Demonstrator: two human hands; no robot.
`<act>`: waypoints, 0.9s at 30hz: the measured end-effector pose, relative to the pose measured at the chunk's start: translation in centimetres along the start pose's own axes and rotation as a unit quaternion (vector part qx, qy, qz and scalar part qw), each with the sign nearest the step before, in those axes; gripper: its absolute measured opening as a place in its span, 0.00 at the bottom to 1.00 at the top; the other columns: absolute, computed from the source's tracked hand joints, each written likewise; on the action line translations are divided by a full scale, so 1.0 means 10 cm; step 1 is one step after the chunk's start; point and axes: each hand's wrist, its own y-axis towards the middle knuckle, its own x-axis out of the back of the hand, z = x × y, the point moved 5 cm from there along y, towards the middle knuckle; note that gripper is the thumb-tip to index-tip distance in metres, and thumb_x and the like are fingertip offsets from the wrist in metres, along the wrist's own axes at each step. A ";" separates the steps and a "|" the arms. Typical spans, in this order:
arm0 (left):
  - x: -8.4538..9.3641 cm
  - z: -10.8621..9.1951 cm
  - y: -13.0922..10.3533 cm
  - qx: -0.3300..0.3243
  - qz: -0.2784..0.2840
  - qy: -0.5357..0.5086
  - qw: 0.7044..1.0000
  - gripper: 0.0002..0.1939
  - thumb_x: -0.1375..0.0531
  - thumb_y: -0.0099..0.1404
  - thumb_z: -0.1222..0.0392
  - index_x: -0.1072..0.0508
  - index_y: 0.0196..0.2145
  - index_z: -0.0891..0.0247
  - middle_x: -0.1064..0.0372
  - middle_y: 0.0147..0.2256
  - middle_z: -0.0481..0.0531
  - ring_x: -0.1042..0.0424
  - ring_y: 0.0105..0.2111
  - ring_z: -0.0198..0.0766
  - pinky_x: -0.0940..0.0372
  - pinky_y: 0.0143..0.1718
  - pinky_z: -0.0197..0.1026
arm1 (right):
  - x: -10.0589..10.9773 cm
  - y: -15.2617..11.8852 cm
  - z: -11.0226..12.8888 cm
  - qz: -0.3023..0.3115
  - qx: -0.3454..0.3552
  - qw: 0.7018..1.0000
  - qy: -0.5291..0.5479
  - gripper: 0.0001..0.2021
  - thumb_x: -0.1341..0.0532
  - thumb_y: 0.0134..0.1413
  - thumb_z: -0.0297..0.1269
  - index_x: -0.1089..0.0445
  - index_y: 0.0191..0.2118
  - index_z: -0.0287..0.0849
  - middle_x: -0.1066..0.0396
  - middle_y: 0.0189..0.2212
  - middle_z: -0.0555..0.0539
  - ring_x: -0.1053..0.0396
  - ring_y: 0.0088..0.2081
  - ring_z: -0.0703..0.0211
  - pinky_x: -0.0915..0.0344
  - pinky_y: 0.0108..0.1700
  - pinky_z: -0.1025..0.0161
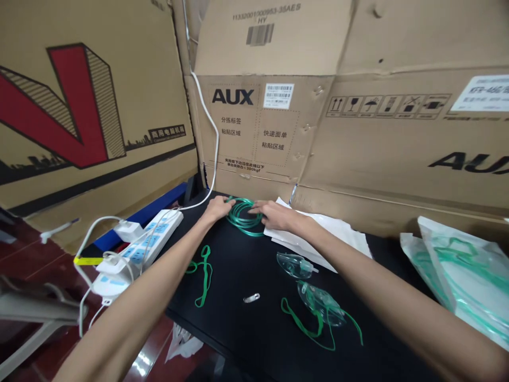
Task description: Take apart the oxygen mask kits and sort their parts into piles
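A coil of clear green tubing point(243, 225) lies at the far part of the black table, between my two hands. My left hand point(217, 208) is closed, pinching the coil's left edge. On the other side my right hand point(275, 215) has its fingers bent onto the coil's upper right, closed on the tubing. Nearer to me are two clear plastic face masks, one bare point(293, 264) and one with a green elastic strap point(323, 305). A loose green elastic strap point(205, 276) lies to the left, and a small silver nail clipper point(251, 298) in the middle.
White paper sheets point(350, 233) lie partly under my right forearm. Clear bags with green tubing point(461, 276) stand at the right. A white power strip point(155, 239) with plugs and cables is at the left. Large cardboard boxes point(254, 122) wall off the back.
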 end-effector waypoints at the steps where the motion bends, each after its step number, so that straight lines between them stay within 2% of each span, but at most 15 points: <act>1: -0.02 -0.03 -0.03 -0.007 -0.003 0.027 1.000 0.18 0.38 0.73 0.54 0.28 0.57 0.63 0.30 0.56 0.59 0.26 0.51 0.48 0.28 0.51 0.55 | 0.05 -0.08 0.01 -0.010 -0.005 1.000 0.010 0.17 0.36 0.68 0.41 0.30 0.58 0.43 0.31 0.59 0.41 0.29 0.55 0.47 0.29 0.56 0.44; 5: 0.00 -0.21 -0.33 -0.074 -0.024 0.081 0.994 0.21 0.38 0.73 0.52 0.30 0.59 0.63 0.33 0.61 0.61 0.31 0.58 0.52 0.34 0.58 0.61 | 0.36 -0.61 0.11 -0.060 -0.057 0.996 0.044 0.15 0.38 0.68 0.35 0.29 0.58 0.42 0.30 0.60 0.41 0.31 0.60 0.45 0.36 0.62 0.40; 8: -0.02 -0.33 -0.77 -0.148 0.001 0.090 0.985 0.21 0.41 0.74 0.49 0.27 0.59 0.61 0.31 0.61 0.59 0.31 0.59 0.51 0.40 0.63 0.55 | 0.46 -1.15 0.18 -0.082 -0.122 0.987 0.067 0.14 0.43 0.68 0.29 0.24 0.53 0.43 0.24 0.56 0.42 0.28 0.58 0.47 0.36 0.63 0.46; 10: -0.08 -0.38 -1.10 -0.191 0.038 0.092 0.977 0.19 0.41 0.73 0.47 0.23 0.55 0.58 0.26 0.57 0.54 0.27 0.55 0.49 0.38 0.61 0.48 | 0.41 -1.48 0.22 -0.090 -0.164 0.979 0.082 0.13 0.44 0.70 0.31 0.22 0.50 0.42 0.21 0.51 0.41 0.25 0.54 0.48 0.31 0.59 0.49; 12: -0.16 -0.41 -1.38 -0.216 0.066 0.096 0.969 0.18 0.41 0.73 0.46 0.21 0.52 0.56 0.23 0.54 0.52 0.24 0.51 0.48 0.35 0.57 0.46 | 0.30 -1.71 0.25 -0.093 -0.195 0.971 0.099 0.12 0.43 0.72 0.35 0.23 0.48 0.40 0.21 0.48 0.41 0.23 0.49 0.51 0.28 0.53 0.50; 15: -0.29 -0.43 -1.62 -0.231 0.084 0.106 0.963 0.18 0.42 0.73 0.47 0.20 0.52 0.56 0.21 0.50 0.52 0.23 0.48 0.47 0.33 0.53 0.45 | 0.11 -1.82 0.32 -0.089 -0.218 0.965 0.114 0.12 0.40 0.71 0.42 0.26 0.50 0.40 0.23 0.48 0.43 0.24 0.47 0.53 0.27 0.52 0.49; 18: -0.45 -0.46 -1.63 -0.236 0.085 0.120 0.960 0.17 0.42 0.74 0.49 0.22 0.53 0.58 0.21 0.48 0.54 0.23 0.47 0.46 0.32 0.54 0.47 | -0.02 -1.77 0.38 -0.081 -0.229 0.963 0.117 0.13 0.37 0.68 0.43 0.27 0.52 0.41 0.26 0.52 0.43 0.26 0.50 0.51 0.28 0.53 0.47; 23: -0.68 -0.61 -1.35 -0.230 0.045 0.137 0.962 0.18 0.39 0.74 0.54 0.29 0.57 0.64 0.29 0.56 0.59 0.26 0.51 0.48 0.30 0.54 0.57 | -0.09 -1.72 0.41 -0.082 -0.238 0.961 0.118 0.16 0.36 0.67 0.42 0.29 0.56 0.42 0.28 0.55 0.42 0.27 0.52 0.49 0.28 0.53 0.46; 27: -0.78 -0.72 -1.22 -0.235 0.045 0.132 0.962 0.16 0.38 0.74 0.55 0.27 0.56 0.62 0.29 0.55 0.58 0.26 0.50 0.47 0.28 0.51 0.54 | -0.09 -1.80 0.44 -0.093 -0.237 0.959 0.126 0.16 0.36 0.67 0.41 0.29 0.56 0.41 0.28 0.55 0.42 0.26 0.52 0.49 0.27 0.53 0.46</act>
